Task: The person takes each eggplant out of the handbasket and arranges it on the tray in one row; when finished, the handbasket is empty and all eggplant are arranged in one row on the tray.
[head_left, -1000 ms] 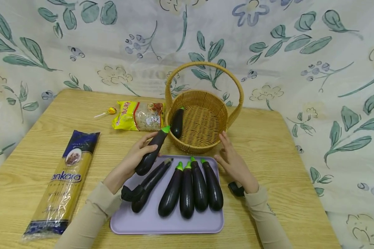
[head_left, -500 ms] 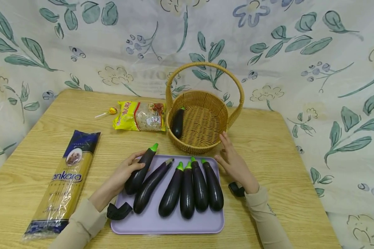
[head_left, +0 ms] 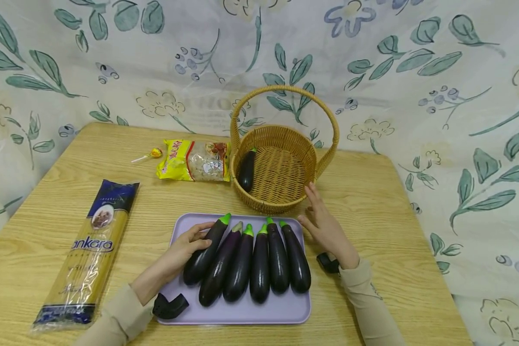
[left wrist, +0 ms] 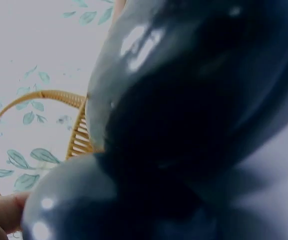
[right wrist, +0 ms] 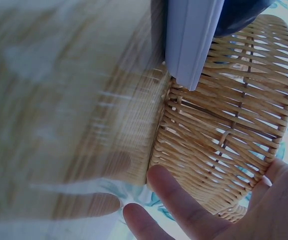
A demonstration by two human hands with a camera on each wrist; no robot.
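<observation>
Several dark eggplants with green tips lie side by side on the lilac tray (head_left: 242,315) in the head view. My left hand (head_left: 183,252) grips the leftmost eggplant (head_left: 199,262), thumb on its upper side and fingers at the far side. Touching its right side is an eggplant with a duller stem (head_left: 220,269). Dark glossy skins fill most of the left wrist view, with a fingertip (left wrist: 9,212) at the lower left. Behind the tray stands the wicker basket (head_left: 264,206), one eggplant (head_left: 247,172) inside. My right hand (head_left: 326,230) rests straight fingers against the basket's right front side.
Left of the basket lies a yellow snack-like bag (head_left: 194,161), with a lollipop (head_left: 154,153) beyond it. A long pasta packet (head_left: 86,254) lies on the table's left side. The basket's tall handle (head_left: 284,88) arches up before the patterned cloth backdrop.
My left hand has brought its eggplant from near the basket down to the tray's left, then rightward. The neighbouring eggplant has shifted right against the others. The right hand has not moved.
</observation>
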